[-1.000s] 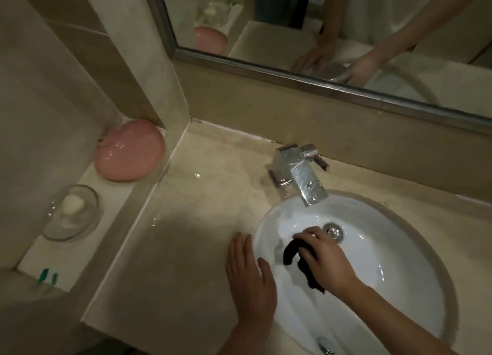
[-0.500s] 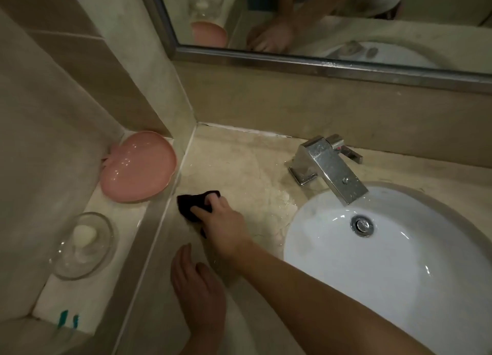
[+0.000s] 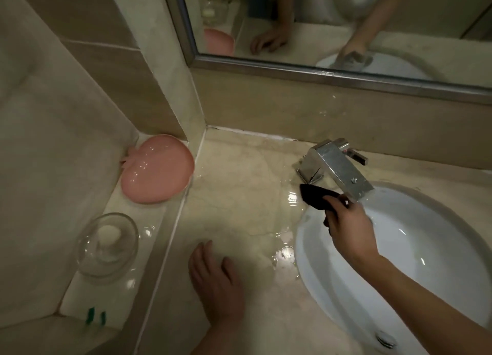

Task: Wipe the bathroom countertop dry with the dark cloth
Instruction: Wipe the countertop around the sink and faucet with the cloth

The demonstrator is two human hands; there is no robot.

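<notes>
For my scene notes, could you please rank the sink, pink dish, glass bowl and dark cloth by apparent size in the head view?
1. Sink
2. Pink dish
3. Glass bowl, nearer the camera, so close to the dish
4. Dark cloth, partly hidden by the right hand

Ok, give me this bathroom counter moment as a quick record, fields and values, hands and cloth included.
right hand: grips the dark cloth, at the basin's left rim by the faucet
left hand: flat on the countertop, fingers straight
water: shiny puddles along the left edge of the sink
side ledge: pink dish, glass bowl
wiping: not finished, wet patches remain
</notes>
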